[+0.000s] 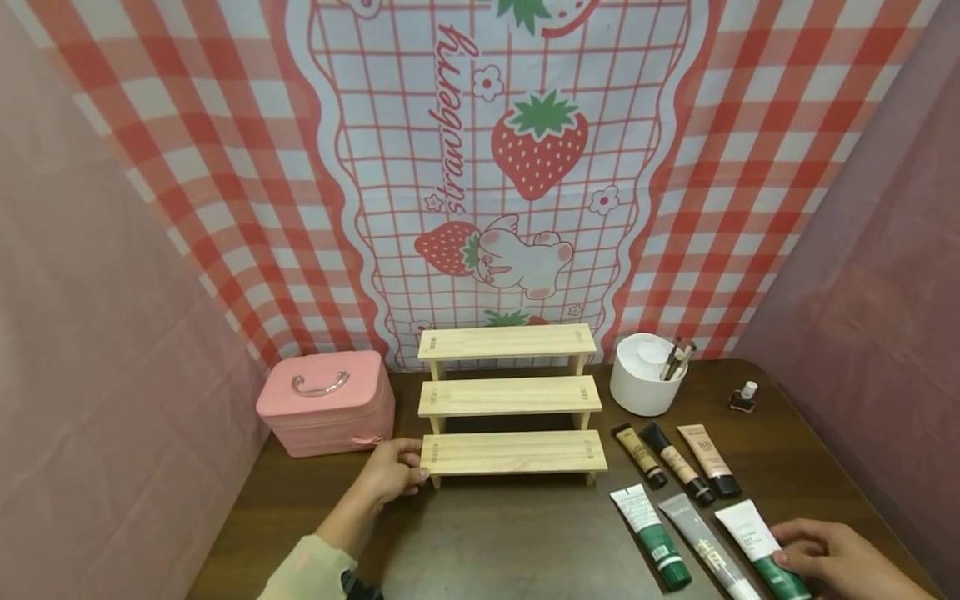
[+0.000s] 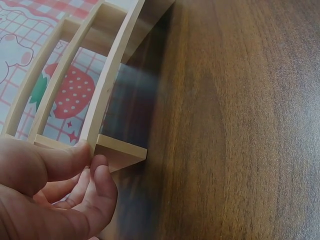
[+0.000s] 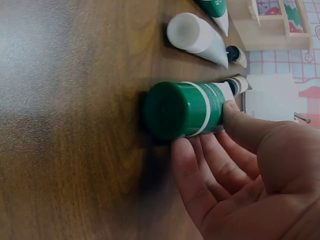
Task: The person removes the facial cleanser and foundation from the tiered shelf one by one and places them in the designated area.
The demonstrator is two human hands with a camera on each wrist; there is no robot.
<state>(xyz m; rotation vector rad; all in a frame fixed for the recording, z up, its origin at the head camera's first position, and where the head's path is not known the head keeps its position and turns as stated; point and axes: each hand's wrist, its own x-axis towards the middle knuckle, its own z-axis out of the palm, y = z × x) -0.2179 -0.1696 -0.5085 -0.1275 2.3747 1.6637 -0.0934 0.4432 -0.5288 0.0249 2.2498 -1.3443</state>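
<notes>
A three-tier wooden step shelf (image 1: 512, 452) stands at the middle back of the table. My left hand (image 1: 390, 473) pinches the left end of its lowest board; in the left wrist view the thumb and curled fingers (image 2: 102, 185) meet at the board's corner. On the right, my right hand (image 1: 840, 557) holds a white squeeze tube with a green cap (image 1: 753, 533), thumb on top and fingers along the side. The right wrist view shows the tube's green cap (image 3: 167, 111) facing the camera. Beside it lie a grey tube (image 1: 701, 537) and another white-and-green tube (image 1: 648, 533).
Three small makeup tubes, one a pink BB tube (image 1: 703, 454), lie behind the larger ones. A white round holder (image 1: 637, 392) with brushes and a small dark bottle (image 1: 744, 398) stand behind them. Left of the shelf sits a pink case (image 1: 326, 408). A strawberry-print cloth (image 1: 465, 150) hangs behind.
</notes>
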